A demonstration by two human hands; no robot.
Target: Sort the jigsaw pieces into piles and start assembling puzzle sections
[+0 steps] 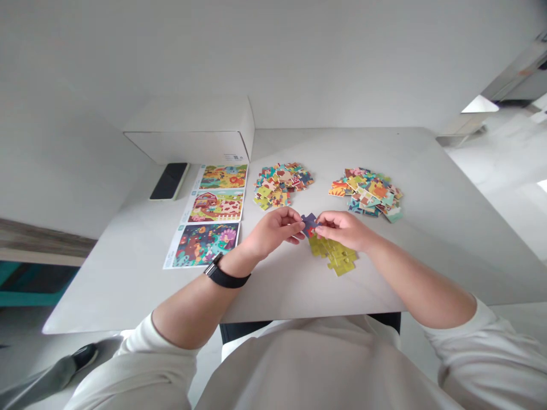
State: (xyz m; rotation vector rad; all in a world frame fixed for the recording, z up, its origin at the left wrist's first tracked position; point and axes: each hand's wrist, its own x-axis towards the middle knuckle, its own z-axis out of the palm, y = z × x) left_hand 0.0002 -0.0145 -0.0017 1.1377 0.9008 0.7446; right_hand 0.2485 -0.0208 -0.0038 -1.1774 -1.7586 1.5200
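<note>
Purple pc (pixel 310 225) betw. hands (pixel 277 230), axis unclear

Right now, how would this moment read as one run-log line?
left hand: pinching dark purple cardboard puzzle part | right hand: pinching same part | nearby: yellow-green cardboard puzzle pieces | beyond: two multicoloured puzzle piles

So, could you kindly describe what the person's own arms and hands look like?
The left sleeve and right sleeve are short, loose and whitish, with no markings that I can make out. A black band with a shiny, metallic-looking part circles the left wrist; the right wrist is bare. The left fingers and right fingers are ungloved.
</note>
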